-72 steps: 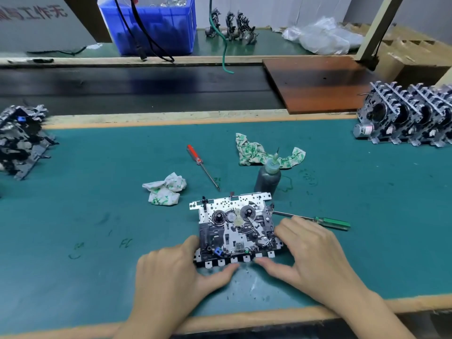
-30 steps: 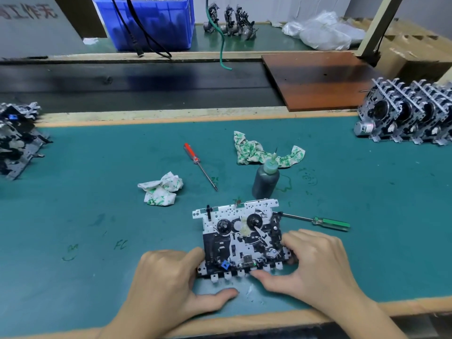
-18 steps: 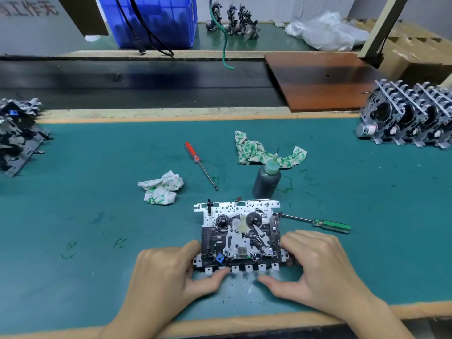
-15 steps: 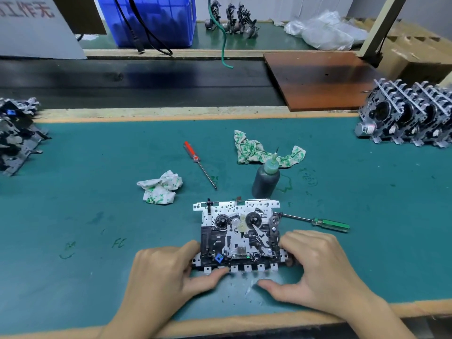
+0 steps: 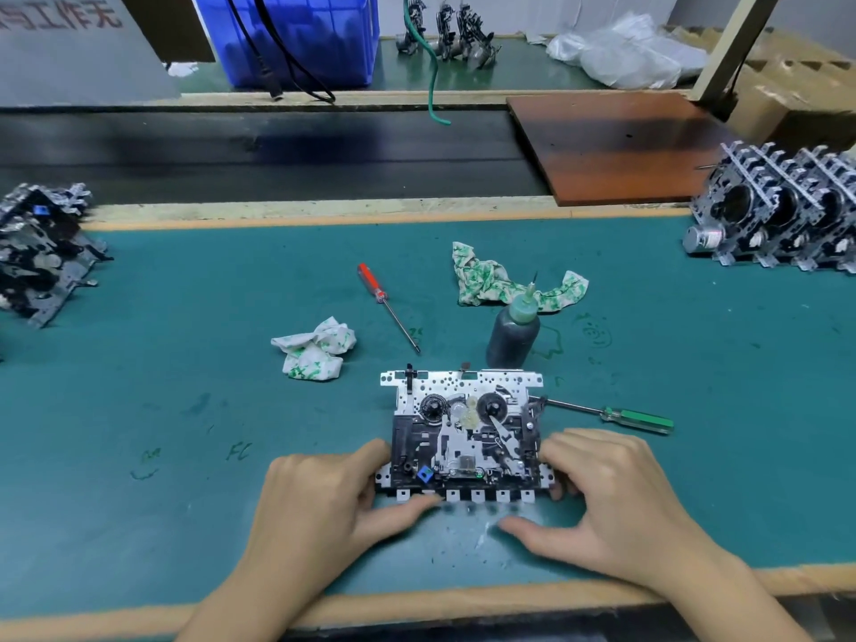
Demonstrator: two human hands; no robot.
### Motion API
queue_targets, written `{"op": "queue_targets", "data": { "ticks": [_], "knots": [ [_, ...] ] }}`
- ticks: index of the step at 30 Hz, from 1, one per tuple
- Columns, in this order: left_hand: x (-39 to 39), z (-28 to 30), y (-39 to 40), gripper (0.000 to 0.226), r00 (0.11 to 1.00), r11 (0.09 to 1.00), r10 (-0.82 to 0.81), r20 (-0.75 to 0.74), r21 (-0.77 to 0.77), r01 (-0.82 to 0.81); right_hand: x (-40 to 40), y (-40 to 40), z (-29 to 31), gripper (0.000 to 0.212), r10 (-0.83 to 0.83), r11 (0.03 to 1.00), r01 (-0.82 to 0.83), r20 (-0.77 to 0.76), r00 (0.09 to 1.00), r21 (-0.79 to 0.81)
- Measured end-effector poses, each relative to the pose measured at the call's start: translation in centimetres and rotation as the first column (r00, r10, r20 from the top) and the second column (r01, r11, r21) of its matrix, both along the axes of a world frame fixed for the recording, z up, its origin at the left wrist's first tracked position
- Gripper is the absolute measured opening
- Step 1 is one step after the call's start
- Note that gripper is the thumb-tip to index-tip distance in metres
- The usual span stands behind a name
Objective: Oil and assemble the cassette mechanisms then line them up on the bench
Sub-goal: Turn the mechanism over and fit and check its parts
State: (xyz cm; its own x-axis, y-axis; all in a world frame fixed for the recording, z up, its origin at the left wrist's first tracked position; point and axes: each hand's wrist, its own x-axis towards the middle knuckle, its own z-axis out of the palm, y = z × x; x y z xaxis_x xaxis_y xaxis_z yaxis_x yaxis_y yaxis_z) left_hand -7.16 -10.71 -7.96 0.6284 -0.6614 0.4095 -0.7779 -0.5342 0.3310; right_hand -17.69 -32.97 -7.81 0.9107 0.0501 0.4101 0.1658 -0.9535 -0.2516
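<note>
A cassette mechanism (image 5: 465, 430) with a silver plate and two black reels lies flat on the green mat near the front edge. My left hand (image 5: 319, 502) grips its left side, with the thumb against the front row of tabs. My right hand (image 5: 607, 495) holds its right side with curled fingers, thumb stretched out on the mat just in front. A dark oil bottle (image 5: 513, 333) with a green needle cap stands upright right behind the mechanism.
A green-handled screwdriver (image 5: 637, 419) lies right of the mechanism, a red-handled screwdriver (image 5: 387, 305) behind it. Two stained rags (image 5: 315, 347) (image 5: 491, 282) lie on the mat. A row of upright mechanisms (image 5: 783, 224) stands far right, a pile of mechanisms (image 5: 39, 250) far left.
The mechanism was tilted and shifted slightly between my hands, then settled flat. My left thumb moved up against the front tabs. My right thumb now lies off the tabs on the mat.
</note>
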Motion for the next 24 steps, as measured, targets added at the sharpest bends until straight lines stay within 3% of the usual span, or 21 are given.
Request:
{"op": "queue_targets", "data": {
  "ticks": [3, 7, 13, 18, 24],
  "knots": [
    [0.3, 0.2, 0.1, 0.063, 0.997, 0.998, -0.056, -0.054, -0.023, 0.055, 0.1, 0.1, -0.1, 0.050, -0.029, 1.000, 0.029, 0.026, 0.999, -0.005],
    [0.1, 0.0, -0.1, 0.052, 0.999, 0.999, -0.008, -0.047, -0.034, 0.007, 0.2, 0.2, 0.1, 0.049, -0.042, 0.999, 0.042, 0.011, 0.999, 0.025],
    [-0.2, -0.1, -0.3, 0.055, 0.998, 0.998, 0.052, 0.023, -0.037, -0.051, 0.1, 0.1, 0.6, 0.050, -0.022, 0.998, 0.024, -0.044, 0.999, 0.061],
    [-0.1, 0.3, 0.0, 0.060, 0.999, 0.999, -0.052, -0.005, -0.008, 0.052, 0.3, 0.0, 0.1, 0.052, -0.047, 0.996, 0.048, -0.016, 0.999, 0.078],
    [-0.9, 0.2, -1.0, 0.064, 0.988, 0.988, 0.151, -0.041, 0.036, -0.149, 0.3, 0.3, 0.3, 0.053, -0.035, 0.997, 0.036, -0.012, 0.999, 0.069]
  ]
}}
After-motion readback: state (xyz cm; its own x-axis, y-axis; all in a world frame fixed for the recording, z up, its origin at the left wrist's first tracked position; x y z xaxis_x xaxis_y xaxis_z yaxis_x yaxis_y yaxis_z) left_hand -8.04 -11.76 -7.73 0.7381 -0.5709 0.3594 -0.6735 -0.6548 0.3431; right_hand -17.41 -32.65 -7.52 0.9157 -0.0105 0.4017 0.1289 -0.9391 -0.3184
